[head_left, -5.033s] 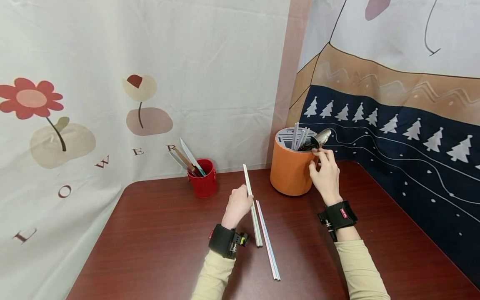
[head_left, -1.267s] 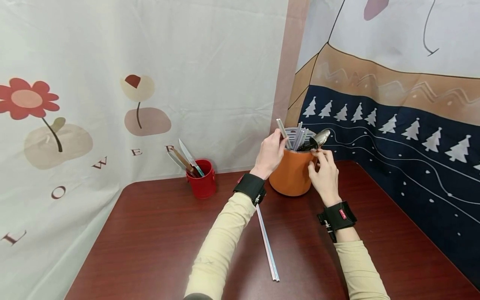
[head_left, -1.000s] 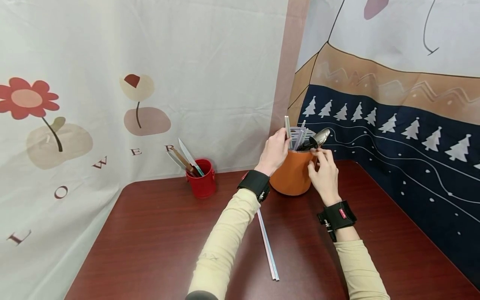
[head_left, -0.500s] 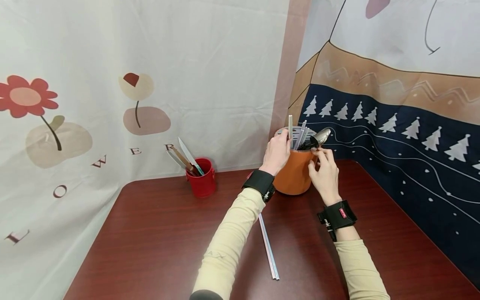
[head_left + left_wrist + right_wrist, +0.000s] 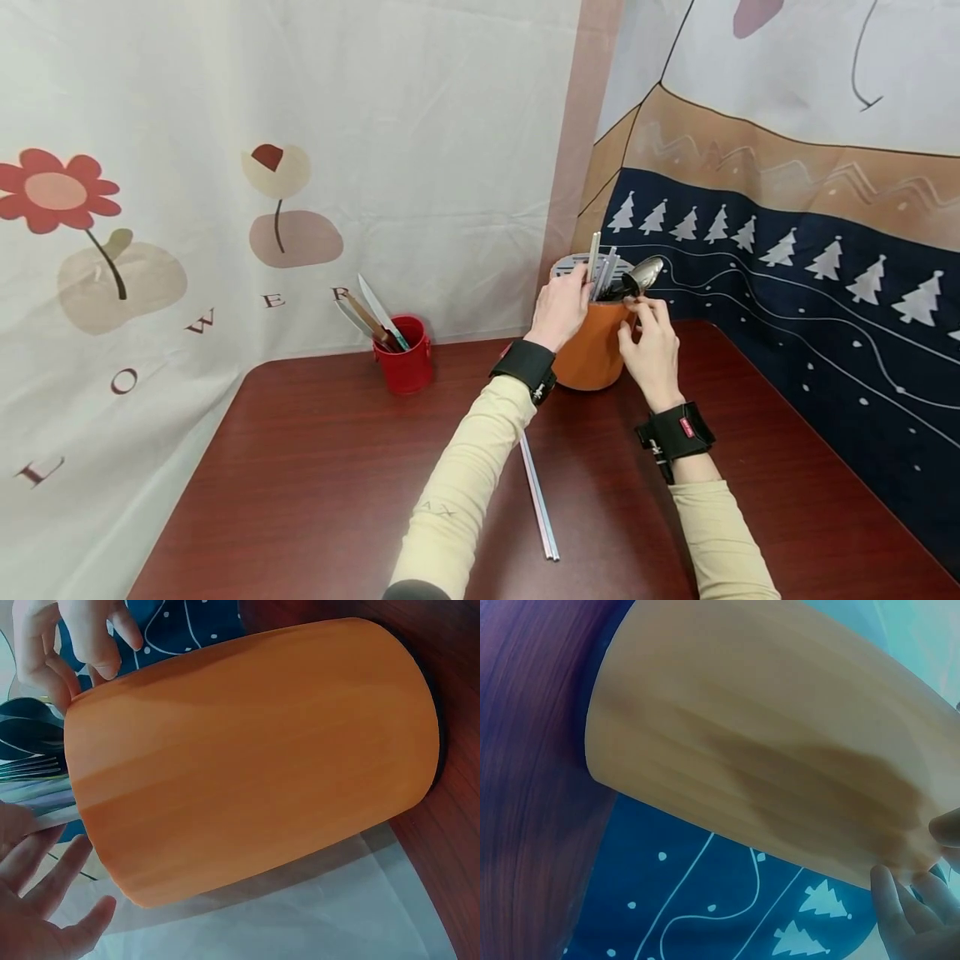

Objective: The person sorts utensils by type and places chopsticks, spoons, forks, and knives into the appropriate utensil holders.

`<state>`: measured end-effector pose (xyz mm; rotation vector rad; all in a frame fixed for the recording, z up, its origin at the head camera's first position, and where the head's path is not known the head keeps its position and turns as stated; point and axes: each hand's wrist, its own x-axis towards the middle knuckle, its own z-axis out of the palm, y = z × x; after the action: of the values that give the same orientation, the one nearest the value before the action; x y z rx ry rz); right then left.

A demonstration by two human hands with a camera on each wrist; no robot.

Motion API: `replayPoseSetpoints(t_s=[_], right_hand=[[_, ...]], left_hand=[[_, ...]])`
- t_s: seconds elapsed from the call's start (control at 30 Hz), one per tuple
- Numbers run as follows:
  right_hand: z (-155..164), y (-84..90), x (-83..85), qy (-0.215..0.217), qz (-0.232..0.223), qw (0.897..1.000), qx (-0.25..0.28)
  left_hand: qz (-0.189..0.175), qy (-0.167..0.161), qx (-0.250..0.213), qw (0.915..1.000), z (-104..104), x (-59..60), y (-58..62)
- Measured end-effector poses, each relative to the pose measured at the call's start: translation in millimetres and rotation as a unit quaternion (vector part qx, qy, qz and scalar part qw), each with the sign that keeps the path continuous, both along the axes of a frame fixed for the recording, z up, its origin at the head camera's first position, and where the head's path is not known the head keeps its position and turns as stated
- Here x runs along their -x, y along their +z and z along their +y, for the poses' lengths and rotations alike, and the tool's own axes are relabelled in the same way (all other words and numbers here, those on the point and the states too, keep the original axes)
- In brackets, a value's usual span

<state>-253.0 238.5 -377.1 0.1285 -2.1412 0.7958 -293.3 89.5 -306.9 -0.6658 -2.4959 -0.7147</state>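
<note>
An orange cutlery holder (image 5: 592, 354) stands at the table's far right corner, with a spoon (image 5: 643, 274) and several sticks in it. My left hand (image 5: 564, 305) is at the holder's left rim and pinches a pair of pale chopsticks (image 5: 593, 252) that stand slanted in its mouth. My right hand (image 5: 647, 327) grips the right rim just under the spoon. In the left wrist view the holder (image 5: 255, 750) fills the frame, with my left hand (image 5: 37, 900) at its mouth, other fingers spread. The right wrist view shows the holder (image 5: 765, 765) and my right hand (image 5: 915, 922) on its rim.
Another pair of pale chopsticks (image 5: 538, 498) lies on the dark red table (image 5: 300, 467) between my forearms. A red cup (image 5: 406, 367) with knives stands at the back, left of the holder. Printed cloth walls close in behind and on the right.
My left hand lifted the chopsticks from the table to the holder five seconds ago. Over the last second it shifted right along the rim, and the chopsticks now lean right among the others.
</note>
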Motion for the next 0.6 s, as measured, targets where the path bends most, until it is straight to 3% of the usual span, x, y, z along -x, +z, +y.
replayPoseSetpoints(t_s=[0.2,0.37,0.47,0.6], right_hand=[[0.2,0.2,0.7,0.0,-0.002,1.0,-0.004],[-0.7,2.2,0.5,-0.006,0.001,1.0,-0.004],[-1.0,2.4,0.6,-0.009,-0.001,1.0,-0.005],[-1.8,1.6,0.3,-0.01,-0.005,1.0,-0.007]], left_hand=[[0.012,0.006,-0.054,0.9985,1.7,0.0,-1.4],[0.03,-0.004,-0.073,0.9969,2.0,0.7,1.6],[0.016,-0.009,-0.059,0.9981,2.3,1.1,1.6],[-0.009,0.001,0.006,0.9999,1.5,1.4,-2.8]])
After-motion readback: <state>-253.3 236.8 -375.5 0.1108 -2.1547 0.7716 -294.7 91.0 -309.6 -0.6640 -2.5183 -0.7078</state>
